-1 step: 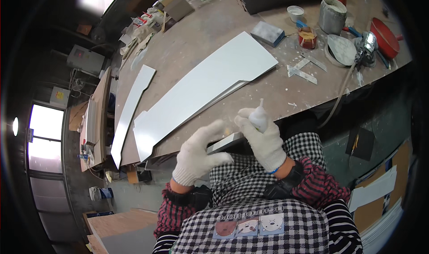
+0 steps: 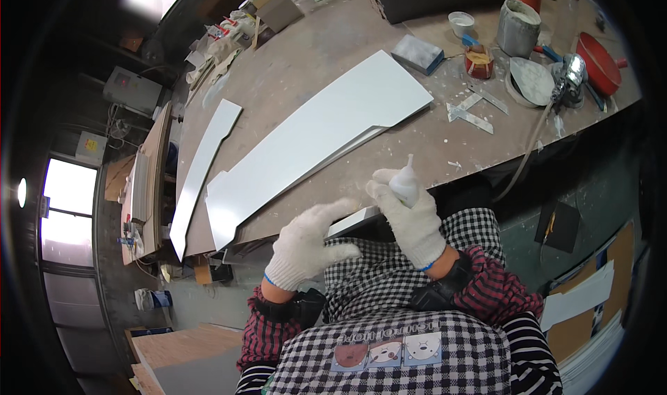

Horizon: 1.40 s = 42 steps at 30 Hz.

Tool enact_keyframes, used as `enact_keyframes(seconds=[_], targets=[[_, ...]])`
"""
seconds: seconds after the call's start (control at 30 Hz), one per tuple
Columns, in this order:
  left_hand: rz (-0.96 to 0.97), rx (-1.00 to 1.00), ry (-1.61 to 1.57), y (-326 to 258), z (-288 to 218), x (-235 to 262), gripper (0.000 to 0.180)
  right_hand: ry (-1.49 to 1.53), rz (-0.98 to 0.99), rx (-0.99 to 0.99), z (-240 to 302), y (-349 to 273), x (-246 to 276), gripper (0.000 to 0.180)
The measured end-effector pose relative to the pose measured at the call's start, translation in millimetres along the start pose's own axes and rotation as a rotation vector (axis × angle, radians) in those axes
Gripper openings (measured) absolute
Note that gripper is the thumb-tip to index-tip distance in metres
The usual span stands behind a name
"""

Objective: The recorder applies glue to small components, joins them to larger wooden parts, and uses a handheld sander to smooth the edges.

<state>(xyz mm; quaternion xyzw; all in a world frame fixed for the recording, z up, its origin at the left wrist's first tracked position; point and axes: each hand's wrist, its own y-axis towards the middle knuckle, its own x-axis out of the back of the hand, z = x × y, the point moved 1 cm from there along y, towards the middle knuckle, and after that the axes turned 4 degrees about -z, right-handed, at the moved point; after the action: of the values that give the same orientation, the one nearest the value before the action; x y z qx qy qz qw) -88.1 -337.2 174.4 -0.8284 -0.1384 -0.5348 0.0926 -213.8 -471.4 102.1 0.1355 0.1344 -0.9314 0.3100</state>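
My right hand (image 2: 411, 228), in a white knitted glove, is wrapped round a small white squeeze bottle (image 2: 404, 184) with its thin nozzle pointing up. My left hand (image 2: 309, 245), gloved alike, has its thumb and fingers spread apart in a C shape. Between those fingers and my right hand shows a narrow white-faced board (image 2: 354, 221) with a dark edge, over my lap at the table's front. The palm side hides whether the left hand touches it. Beyond my hands, a large white panel (image 2: 313, 141) lies on the table, with another piece partly under it.
A slim curved white strip (image 2: 207, 176) lies left on the brown worktable (image 2: 292, 61). At the right stand a sanding block (image 2: 417, 53), a coated can (image 2: 518, 28), a red bowl (image 2: 599, 63), and a spray gun (image 2: 572, 74) whose hose hangs over the edge. Boards lean at lower right.
The view has shifted very slightly. My left hand sits a touch lower, its fingers still spread; my right hand keeps hold of the squeeze bottle.
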Motion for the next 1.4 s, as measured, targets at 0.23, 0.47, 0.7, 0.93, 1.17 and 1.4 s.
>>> enact_keyframes(seconds=[0.23,0.47,0.7,0.93,1.17,1.4], targets=[[0.020,0.262,0.053,-16,-1,-10,0.034,-0.118,-0.051,-0.063,2,-17,7,0.025],[0.070,0.319,0.039,-10,5,-7,0.028,-0.241,-0.049,0.053,-6,-21,19,0.025],[0.084,0.324,0.012,-7,11,-9,0.025,-0.323,-0.044,0.008,2,-16,12,0.029],[0.130,0.308,0.028,-6,13,-8,0.027,-0.329,-0.068,0.015,11,-14,5,0.031],[0.127,0.295,0.051,-5,14,-9,0.028,-0.471,0.076,0.157,26,-14,-12,0.035],[0.083,0.298,0.035,-6,12,-9,0.028,-0.411,-0.037,0.133,23,-5,-5,0.039]])
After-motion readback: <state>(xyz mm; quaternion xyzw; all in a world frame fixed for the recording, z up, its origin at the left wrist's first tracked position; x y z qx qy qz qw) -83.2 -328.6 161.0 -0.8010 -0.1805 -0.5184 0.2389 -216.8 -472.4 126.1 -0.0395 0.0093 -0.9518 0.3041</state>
